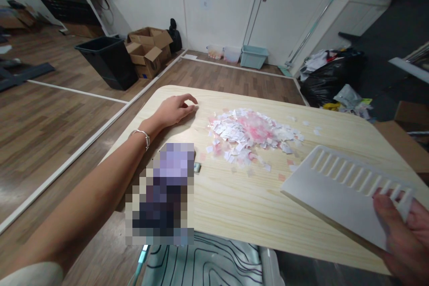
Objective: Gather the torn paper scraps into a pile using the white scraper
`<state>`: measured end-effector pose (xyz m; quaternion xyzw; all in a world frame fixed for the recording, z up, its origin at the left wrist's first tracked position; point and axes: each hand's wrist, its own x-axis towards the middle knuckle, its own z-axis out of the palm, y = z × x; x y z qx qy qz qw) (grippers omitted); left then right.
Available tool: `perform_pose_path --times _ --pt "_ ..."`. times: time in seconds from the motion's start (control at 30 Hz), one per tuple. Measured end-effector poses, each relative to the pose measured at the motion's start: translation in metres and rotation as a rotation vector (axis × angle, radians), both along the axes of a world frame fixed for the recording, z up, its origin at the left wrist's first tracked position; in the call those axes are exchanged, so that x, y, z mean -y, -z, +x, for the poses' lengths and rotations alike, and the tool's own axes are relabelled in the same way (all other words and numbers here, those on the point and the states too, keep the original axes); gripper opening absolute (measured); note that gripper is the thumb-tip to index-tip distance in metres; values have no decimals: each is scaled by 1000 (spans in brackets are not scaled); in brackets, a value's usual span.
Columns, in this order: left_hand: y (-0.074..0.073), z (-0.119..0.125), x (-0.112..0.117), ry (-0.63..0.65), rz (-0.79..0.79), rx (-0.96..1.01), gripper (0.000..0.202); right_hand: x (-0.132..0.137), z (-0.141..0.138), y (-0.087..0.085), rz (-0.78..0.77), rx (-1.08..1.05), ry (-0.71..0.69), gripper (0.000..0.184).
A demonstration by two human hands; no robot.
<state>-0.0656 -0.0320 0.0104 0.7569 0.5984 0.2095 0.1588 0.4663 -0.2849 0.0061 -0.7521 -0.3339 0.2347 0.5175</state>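
My left hand (176, 109) rests palm down on the light wooden table (234, 205), fingers loosely curled, holding nothing; a thin bracelet circles its wrist. Just right of it lies a pile of white and pink paper scraps (250, 134). At the lower right my right hand (404, 237) grips the near corner of a white slotted board (338, 187). The board is tilted, with its far edge down on the table beside the scraps.
A pixelated object (164, 192) stands on the table's near left part. On the floor beyond are a black bin (107, 60), open cardboard boxes (149, 51), a teal tub (254, 56) by a white door, and black bags (330, 78) at right.
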Motion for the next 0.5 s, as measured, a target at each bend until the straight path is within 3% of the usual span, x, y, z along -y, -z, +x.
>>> perform_pose_path --times 0.07,0.17,0.3,0.5 --pt "-2 0 2 23 -26 -52 56 -1 -17 -14 -49 23 99 70" --pt "-3 3 5 7 21 -151 59 -1 -27 -27 -89 -38 98 77" --pt "-3 4 7 -90 152 -178 56 -4 -22 -26 -116 -70 108 74" --pt "-7 -3 5 -79 121 -164 46 -4 -16 -19 -75 -186 82 77"
